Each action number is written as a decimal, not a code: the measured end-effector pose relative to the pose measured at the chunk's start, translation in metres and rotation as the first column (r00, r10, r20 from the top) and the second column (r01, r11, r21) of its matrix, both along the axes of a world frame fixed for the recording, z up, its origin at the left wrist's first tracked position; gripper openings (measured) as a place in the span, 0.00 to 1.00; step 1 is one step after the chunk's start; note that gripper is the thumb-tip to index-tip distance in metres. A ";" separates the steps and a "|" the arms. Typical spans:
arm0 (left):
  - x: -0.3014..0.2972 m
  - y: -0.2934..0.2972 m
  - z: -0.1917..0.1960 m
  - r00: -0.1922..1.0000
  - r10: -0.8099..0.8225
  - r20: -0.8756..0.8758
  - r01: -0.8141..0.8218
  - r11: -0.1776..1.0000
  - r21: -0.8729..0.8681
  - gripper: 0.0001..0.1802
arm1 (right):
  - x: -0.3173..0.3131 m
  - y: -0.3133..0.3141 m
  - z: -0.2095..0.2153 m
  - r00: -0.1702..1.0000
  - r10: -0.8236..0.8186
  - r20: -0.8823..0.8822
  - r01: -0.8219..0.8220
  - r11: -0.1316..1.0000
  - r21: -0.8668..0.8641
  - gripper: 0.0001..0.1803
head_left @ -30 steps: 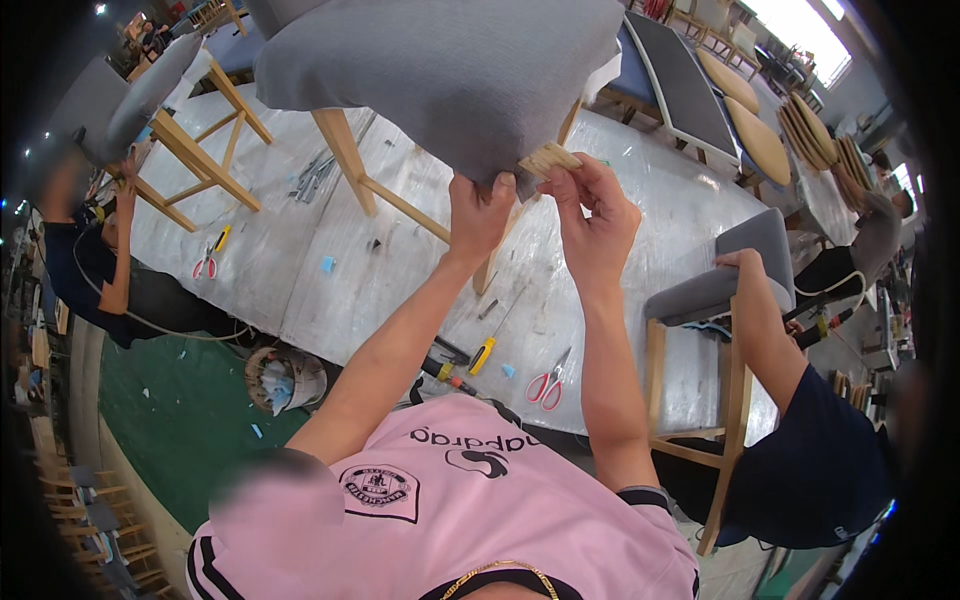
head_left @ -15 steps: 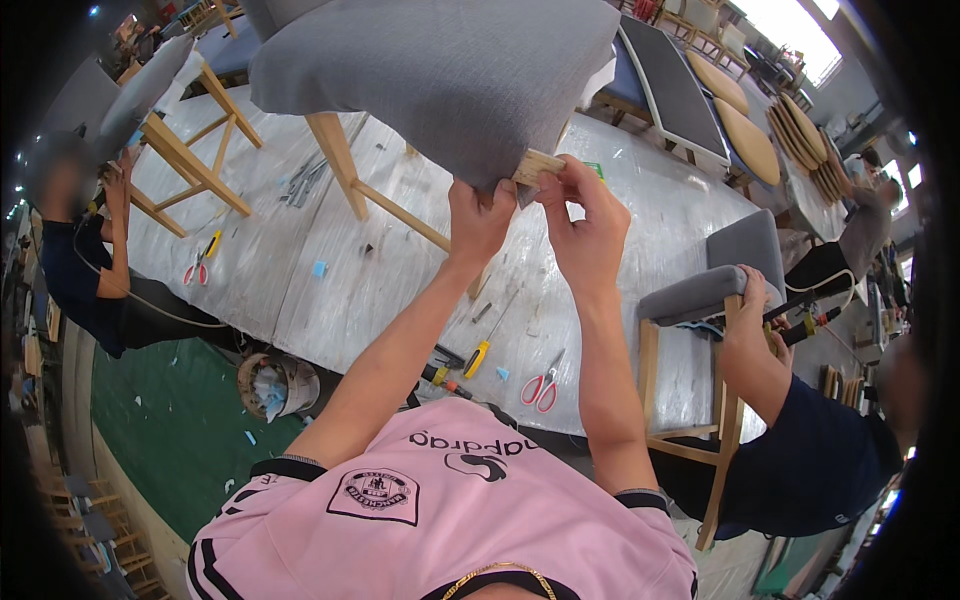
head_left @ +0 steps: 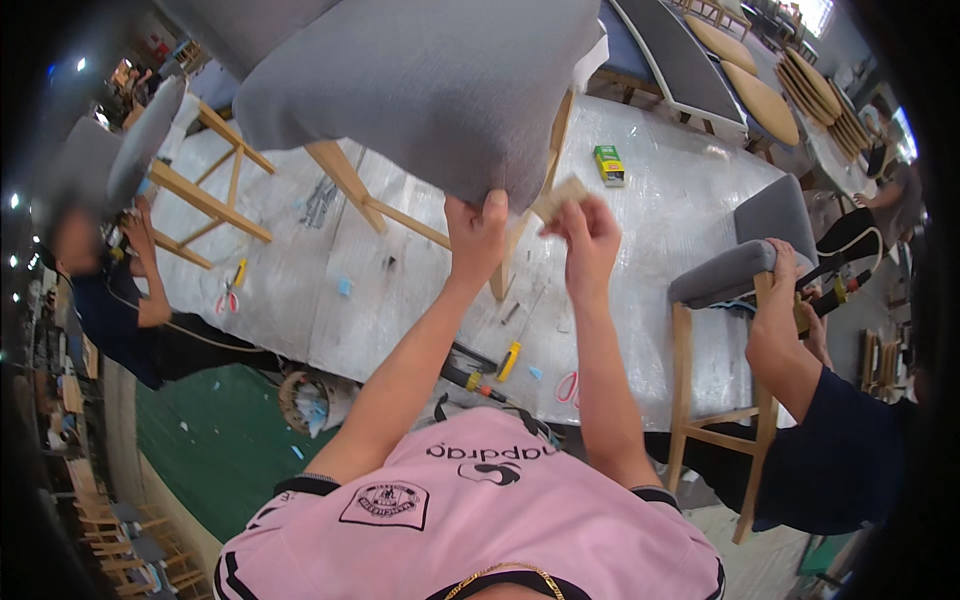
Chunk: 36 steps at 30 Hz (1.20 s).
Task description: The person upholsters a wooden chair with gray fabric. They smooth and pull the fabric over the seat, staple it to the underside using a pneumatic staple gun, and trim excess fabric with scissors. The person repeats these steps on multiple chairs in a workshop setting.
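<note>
A wooden-legged chair with a grey fabric seat (head_left: 420, 90) stands on the table in front of me. My left hand (head_left: 477, 235) pinches the fabric at the seat's near corner, thumb on top and the other fingers partly hidden underneath. Just right of that corner, my right hand (head_left: 590, 245) grips a small flat pale piece (head_left: 563, 198) that looks like wood, blurred by motion. The piece is apart from the fabric, close to a chair leg (head_left: 560, 135).
Plastic film covers the table (head_left: 420, 300). On it lie a yellow-handled tool (head_left: 509, 362), red-handled scissors (head_left: 567, 388), a black tool with a hose (head_left: 470, 380) and a green-yellow box (head_left: 608, 165). Co-workers handle chairs at left (head_left: 110, 300) and right (head_left: 835, 450).
My right hand has drawn the pale piece off the seat corner, to the right and slightly down. My left hand stays on the corner. The whole view has shifted, and the green-yellow box is uncovered.
</note>
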<state>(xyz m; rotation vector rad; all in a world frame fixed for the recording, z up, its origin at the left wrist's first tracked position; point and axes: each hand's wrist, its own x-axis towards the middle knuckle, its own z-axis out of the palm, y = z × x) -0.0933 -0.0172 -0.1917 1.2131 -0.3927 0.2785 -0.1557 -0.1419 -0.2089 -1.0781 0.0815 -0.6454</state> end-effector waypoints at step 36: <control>0.049 0.035 0.000 0.987 0.158 -0.035 -0.150 0.975 0.165 0.26 | -0.163 0.107 -0.205 0.743 0.016 -0.669 -0.532 0.620 -0.576 0.32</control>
